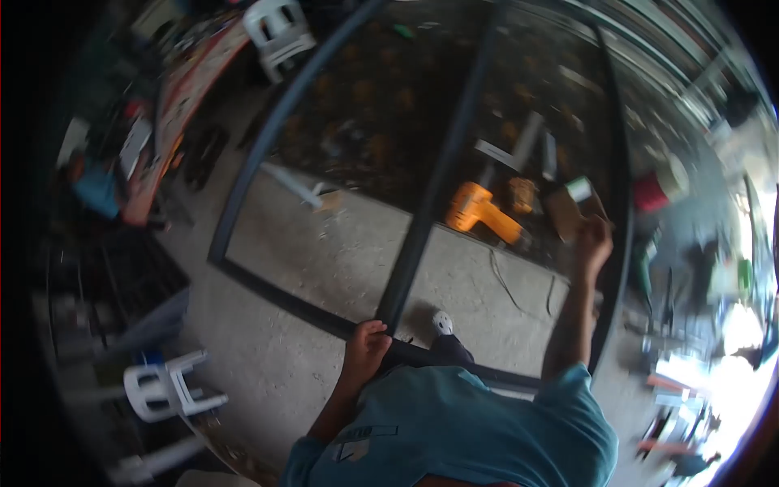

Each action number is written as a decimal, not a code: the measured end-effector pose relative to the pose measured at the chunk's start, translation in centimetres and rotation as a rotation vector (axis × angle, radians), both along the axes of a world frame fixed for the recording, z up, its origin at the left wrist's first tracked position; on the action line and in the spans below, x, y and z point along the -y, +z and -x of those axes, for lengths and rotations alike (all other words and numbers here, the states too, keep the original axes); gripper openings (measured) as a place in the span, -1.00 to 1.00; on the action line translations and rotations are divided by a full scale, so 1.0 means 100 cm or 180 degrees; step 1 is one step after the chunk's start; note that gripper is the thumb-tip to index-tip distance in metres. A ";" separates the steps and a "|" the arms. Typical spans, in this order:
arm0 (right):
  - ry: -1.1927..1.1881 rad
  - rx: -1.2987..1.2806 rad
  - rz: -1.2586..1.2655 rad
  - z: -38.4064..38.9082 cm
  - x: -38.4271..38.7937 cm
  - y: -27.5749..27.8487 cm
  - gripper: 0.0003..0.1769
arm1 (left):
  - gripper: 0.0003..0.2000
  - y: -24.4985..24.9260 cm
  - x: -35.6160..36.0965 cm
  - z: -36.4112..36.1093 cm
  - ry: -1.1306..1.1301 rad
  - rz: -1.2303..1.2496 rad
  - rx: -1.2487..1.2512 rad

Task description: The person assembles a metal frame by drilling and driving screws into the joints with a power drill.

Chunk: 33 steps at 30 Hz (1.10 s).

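Observation:
A large dark metal frame (420,213) with a middle bar spans the view in front of my body. My left hand (367,345) has its fingers wrapped on the near bar, where the middle bar meets it. My right hand (594,235) is reached forward near the frame's right side, fingers curled at a small brown box (563,213) with a white and green label. Blur hides whether it grips the box. Left of the box, seen through the frame, lie an orange power drill (483,213) and an orange-yellow item (522,195).
White plastic chairs stand at the upper left (278,32) and lower left (166,390). A red-edged bench (182,105) is at the left, with a person in blue (97,191) beside it. A red and white spool (661,185) is at the right. A cable lies on the floor.

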State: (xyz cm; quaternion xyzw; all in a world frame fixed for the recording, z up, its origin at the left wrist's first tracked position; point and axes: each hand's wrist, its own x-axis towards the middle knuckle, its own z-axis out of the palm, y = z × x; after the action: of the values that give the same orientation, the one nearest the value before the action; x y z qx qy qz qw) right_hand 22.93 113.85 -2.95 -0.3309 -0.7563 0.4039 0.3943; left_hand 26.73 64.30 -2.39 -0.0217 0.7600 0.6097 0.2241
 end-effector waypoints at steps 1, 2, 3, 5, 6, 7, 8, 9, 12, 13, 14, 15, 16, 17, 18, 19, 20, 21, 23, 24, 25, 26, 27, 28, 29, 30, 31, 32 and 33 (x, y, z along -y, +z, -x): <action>-0.0414 0.0399 -0.0772 0.010 -0.018 -0.004 -0.82 | -0.60 0.002 0.011 -0.001 -0.0079 0.0002 -0.0094; -0.0182 0.0680 -0.1381 0.016 -0.025 0.000 -0.73 | -0.60 0.007 0.021 -0.002 0.0306 0.0046 -0.0191; -0.0181 0.0888 -0.1132 0.023 -0.029 -0.004 -0.69 | -0.59 0.013 0.030 0.003 0.0168 0.0291 -0.0135; -0.0638 0.1111 -0.1342 0.034 -0.043 -0.038 -0.60 | -0.61 0.015 0.053 0.007 0.0215 0.0384 -0.0095; -0.0584 0.1115 -0.0891 0.043 -0.040 -0.048 -0.58 | -0.61 0.010 0.066 0.009 0.0512 0.0403 -0.0171; -0.0602 0.0783 -0.0762 0.051 -0.027 -0.066 -0.60 | -0.62 0.004 0.078 0.011 0.0539 0.0461 -0.0129; -0.0673 0.1037 -0.0572 0.064 0.014 -0.056 -0.65 | -0.63 0.000 0.090 0.016 0.0521 0.0507 -0.0067; -0.0460 0.1218 -0.0876 0.074 0.055 -0.050 -0.65 | -0.64 0.007 0.101 0.022 0.0563 0.0628 -0.0169; 0.0465 0.0610 -0.0121 0.127 0.189 -0.050 -0.67 | -0.69 -0.014 0.151 0.032 0.0742 0.0451 -0.0360; 0.0819 0.0358 -0.0491 0.148 0.228 -0.046 -0.69 | -0.70 -0.012 0.171 0.038 0.0796 0.0441 -0.0357; 0.1159 0.0094 -0.0853 0.167 0.268 -0.043 -0.72 | -0.71 -0.012 0.193 0.043 0.0840 0.0437 -0.0357; 0.1403 0.0029 -0.0631 0.185 0.316 -0.026 -0.72 | -0.72 -0.026 0.219 0.047 0.0848 0.0411 -0.0311; 0.1637 -0.0016 -0.0394 0.200 0.363 -0.004 -0.72 | -0.73 -0.038 0.246 0.053 0.0942 0.0277 -0.0313; 0.1894 -0.0239 -0.0391 0.218 0.405 0.008 -0.72 | -0.74 -0.038 0.275 0.057 0.0970 0.0310 -0.0256; 0.1835 0.0043 -0.1128 0.228 0.449 0.038 -0.77 | -0.74 -0.036 0.307 0.066 0.0991 0.0367 -0.0216; 0.1898 -0.0077 -0.1186 0.242 0.492 0.053 -0.78 | -0.74 -0.031 0.341 0.071 0.1100 0.0269 -0.0242; 0.1967 -0.0167 -0.1261 0.255 0.531 0.063 -0.79 | -0.74 -0.026 0.377 0.077 0.1110 0.0302 -0.0205; 0.1988 -0.0145 -0.1227 0.267 0.569 0.067 -0.79 | -0.74 -0.018 0.414 0.085 0.1105 0.0366 -0.0199; 0.2277 -0.0237 -0.1243 0.291 0.638 0.076 -0.82 | -0.74 -0.011 0.485 0.102 0.1143 0.0575 -0.0278; 0.2279 -0.0211 -0.1205 0.301 0.669 0.081 -0.82 | -0.74 -0.003 0.518 0.112 0.1252 0.0761 -0.0172; 0.2493 -0.0079 -0.1266 0.310 0.695 0.086 -0.83 | -0.74 0.006 0.546 0.122 0.1380 0.0888 -0.0173; 0.2702 0.0042 -0.1325 0.321 0.722 0.089 -0.84 | -0.74 0.015 0.576 0.134 0.1504 0.1018 -0.0188; 0.2701 -0.0042 -0.1218 0.334 0.747 0.088 -0.86 | -0.74 0.016 0.606 0.145 0.1482 0.1062 -0.0189; 0.2731 -0.0036 -0.1362 0.350 0.766 0.087 -0.87 | -0.72 0.011 0.633 0.156 0.1778 0.0967 -0.0217; 0.2754 -0.0010 -0.1309 0.369 0.781 0.079 -0.87 | -0.71 0.002 0.660 0.167 0.2076 0.0866 -0.0246; 0.2780 0.0014 -0.1260 0.387 0.799 0.072 -0.88 | -0.71 -0.014 0.685 0.177 0.2058 0.0900 -0.0246; 0.2765 -0.0107 -0.1512 0.402 0.828 0.087 -0.88 | -0.71 -0.037 0.709 0.186 0.2200 0.1049 -0.0149; 0.2792 0.0003 -0.1216 0.425 0.845 0.075 -0.88 | -0.71 -0.062 0.734 0.196 0.2343 0.1199 -0.0064; 0.2751 -0.0039 -0.1261 0.449 0.868 0.072 -0.88 | -0.71 -0.091 0.757 0.203 0.2314 0.1436 -0.0040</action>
State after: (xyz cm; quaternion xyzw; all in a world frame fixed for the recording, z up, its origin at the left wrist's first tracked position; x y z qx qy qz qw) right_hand -21.93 27.07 4.25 0.0980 -0.8848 0.3808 0.2501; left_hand 6.40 -11.35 -11.50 -0.3330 0.8186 0.4676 -0.0204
